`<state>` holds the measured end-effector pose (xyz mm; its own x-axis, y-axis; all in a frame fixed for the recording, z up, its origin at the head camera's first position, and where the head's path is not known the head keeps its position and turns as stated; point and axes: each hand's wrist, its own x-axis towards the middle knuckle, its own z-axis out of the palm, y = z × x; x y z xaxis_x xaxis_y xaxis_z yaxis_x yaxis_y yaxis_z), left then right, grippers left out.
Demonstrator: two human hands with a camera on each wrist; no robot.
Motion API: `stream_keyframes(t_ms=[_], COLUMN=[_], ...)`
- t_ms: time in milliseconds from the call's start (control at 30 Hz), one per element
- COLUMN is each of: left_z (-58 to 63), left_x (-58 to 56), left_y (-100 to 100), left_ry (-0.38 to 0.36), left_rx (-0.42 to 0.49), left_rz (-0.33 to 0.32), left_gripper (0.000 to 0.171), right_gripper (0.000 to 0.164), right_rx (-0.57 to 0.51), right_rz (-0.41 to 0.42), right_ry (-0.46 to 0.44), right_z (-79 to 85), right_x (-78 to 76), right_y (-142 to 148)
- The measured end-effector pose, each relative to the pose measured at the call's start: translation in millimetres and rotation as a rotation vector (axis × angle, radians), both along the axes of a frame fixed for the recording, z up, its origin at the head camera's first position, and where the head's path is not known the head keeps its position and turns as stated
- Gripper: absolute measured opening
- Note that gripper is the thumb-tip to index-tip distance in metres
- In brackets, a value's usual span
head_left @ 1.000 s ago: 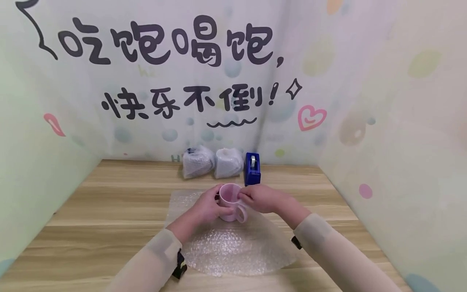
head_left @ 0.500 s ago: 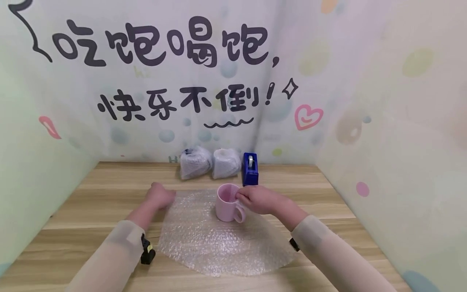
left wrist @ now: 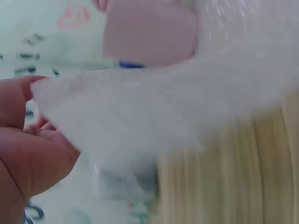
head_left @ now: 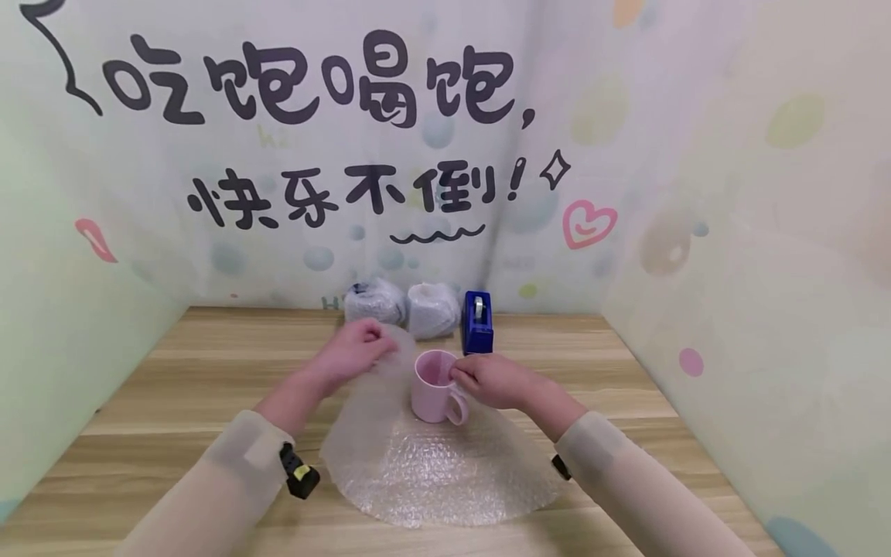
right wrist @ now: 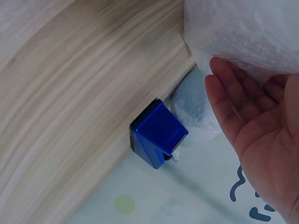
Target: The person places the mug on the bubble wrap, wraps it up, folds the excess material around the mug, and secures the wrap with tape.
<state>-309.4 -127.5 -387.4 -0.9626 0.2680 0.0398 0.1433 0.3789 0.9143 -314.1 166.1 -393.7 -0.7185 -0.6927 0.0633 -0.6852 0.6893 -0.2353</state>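
A pink mug [head_left: 428, 400] stands upright on a sheet of bubble wrap [head_left: 445, 472], its handle toward the right. My left hand [head_left: 351, 352] pinches a far-left corner of the sheet and holds it raised beside the mug; the left wrist view shows that lifted flap [left wrist: 140, 107] stretched out from the fingertips, blurred. At the mug's right rim, my right hand [head_left: 497, 379] has its fingers curled on the other side of the wrap. In the right wrist view the wrap [right wrist: 243, 32] lies over the right fingers [right wrist: 229, 86], and the thumb is mostly hidden.
Two bundles in bubble wrap, a left one [head_left: 372, 300] and a right one [head_left: 431, 311], stand along the back wall. A blue tape dispenser [head_left: 478, 329] is right of them, behind the mug. The wooden table [head_left: 209, 387] meets walls at the back and sides.
My left hand has let go of the mug, gone left to the sheet's far corner, and brought that corner up and rightward. The right hand stays at the mug's rim.
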Motion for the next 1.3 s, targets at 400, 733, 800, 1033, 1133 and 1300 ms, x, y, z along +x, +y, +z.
stream_keyframes(t_ms=[400, 733, 800, 1033, 1133, 1300], left_z=[-6.7, -23.5, -24.7, -26.1, -27.2, -31.9], left_x=[4.5, 1.2, 0.4, -1.5, -2.5, -2.0], left_y=[32, 47, 49, 53, 52, 47], left_ry=[0.425, 0.508, 0.505, 0.461, 0.446, 0.52], left_rx=[-0.524, -0.699, -0.726, -0.688, -0.639, -0.565], left_rz=[-0.364, -0.39, -0.385, -0.335, -0.312, -0.324], left_gripper=[0.04, 0.029, 0.028, 0.025, 0.016, 0.016], right_gripper=[0.028, 0.029, 0.029, 0.042, 0.058, 0.054], right_rx=[0.004, -0.009, -0.01, -0.029, -0.032, -0.063], right_rz=[0.011, -0.065, -0.106, -0.223, -0.229, -0.224], right_ry=[0.024, -0.022, -0.033, -0.026, 0.035, 0.18], right_z=[-2.1, -0.6, 1.4, 12.7, 11.9, 2.0], right_x=[-1.6, 2.1, 7.8, 35.3, 45.3, 51.3], right_y=[-3, -5, -7, -22, -29, -33])
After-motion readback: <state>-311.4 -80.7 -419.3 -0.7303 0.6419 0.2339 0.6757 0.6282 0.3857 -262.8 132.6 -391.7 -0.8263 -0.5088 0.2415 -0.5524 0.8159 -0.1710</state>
